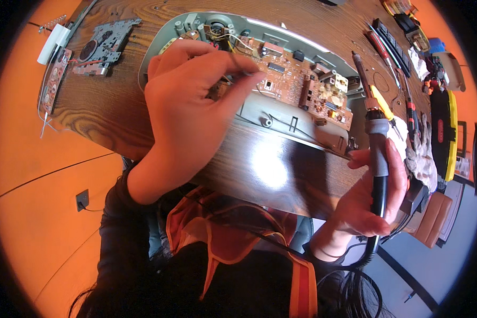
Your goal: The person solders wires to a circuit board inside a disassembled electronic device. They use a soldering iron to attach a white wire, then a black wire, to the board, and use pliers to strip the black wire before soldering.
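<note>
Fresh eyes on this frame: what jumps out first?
First, the soldering iron, gripped tip-up in the right hand, right of centre. Next, the orange-brown circuit board in the open grey casing, upper centre, the left hand over its left side. Then the white glare on the wooden table in front.

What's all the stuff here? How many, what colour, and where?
Table: one, dark brown, middle.
Casing: one, pale grey-green, on the table.
Circuit boards: at least two, orange-brown, inside the casing.
Metal mechanism: one, grey, upper left.
Long panel: one, reddish, far left.
Soldering iron: one, mostly black, in the right hand.
Slim tool: one, yellow, beside the soldering iron.
Other tools: several, mixed colours, right.
Case: one, black and yellow, far right.
Apron: one, red, lower middle.
Left hand: one, bare, over the casing.
Right hand: one, bare, around the iron.
</note>
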Tool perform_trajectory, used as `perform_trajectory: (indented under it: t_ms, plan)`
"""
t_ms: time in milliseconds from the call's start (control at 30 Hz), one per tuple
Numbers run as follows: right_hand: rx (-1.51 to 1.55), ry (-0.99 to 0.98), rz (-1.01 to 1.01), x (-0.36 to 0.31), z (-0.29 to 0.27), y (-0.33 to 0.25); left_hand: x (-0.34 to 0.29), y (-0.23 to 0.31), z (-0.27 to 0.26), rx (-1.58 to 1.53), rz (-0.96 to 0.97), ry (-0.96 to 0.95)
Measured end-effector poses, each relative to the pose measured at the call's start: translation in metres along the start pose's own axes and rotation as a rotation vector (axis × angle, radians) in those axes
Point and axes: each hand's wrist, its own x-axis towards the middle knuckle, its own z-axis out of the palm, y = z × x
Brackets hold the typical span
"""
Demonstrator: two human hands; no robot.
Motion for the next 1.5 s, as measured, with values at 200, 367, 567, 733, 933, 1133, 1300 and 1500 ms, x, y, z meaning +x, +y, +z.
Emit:
perform_trajectory:
  t_ms: [200, 367, 567, 733, 933, 1133, 1300, 1500]
  plan:
    - [0.166, -0.04, 0.021, 0.004, -0.006, 0.001, 0.005, 0.007, 0.009, 0.044, 0.029, 0.004]
    - [-0.009, 0.076, -0.09, 0.002, 0.005, 0.007, 0.007, 0.01, 0.014, 0.073, 0.033, 0.035]
    - [0.063, 0.107, 0.003, 0.007, 0.014, 0.006, 0.005, 0.007, 0.019, 0.081, -0.001, 0.013]
    - [-0.104, 0.201, 0.101, 0.013, 0.012, -0.001, 0.008, 0.009, 0.017, 0.142, 0.032, 0.025]
    - [0.128, 0.145, -0.035, 0.03, 0.004, 0.008, 0.01, 0.014, 0.022, 0.135, -0.023, -0.023]
    - [-0.119, 0.018, -0.036, 0.032, 0.013, 0.018, 0.006, 0.006, 0.027, 0.126, 0.014, 0.041]
    - [-0.203, 0.021, -0.012, 0.034, 0.016, 0.017, 0.004, 0.007, 0.031, 0.063, 0.036, 0.115]
    - [-0.27, 0.028, 0.003, 0.037, 0.019, 0.016, 0.003, 0.008, 0.031, 0.05, 0.001, 0.136]
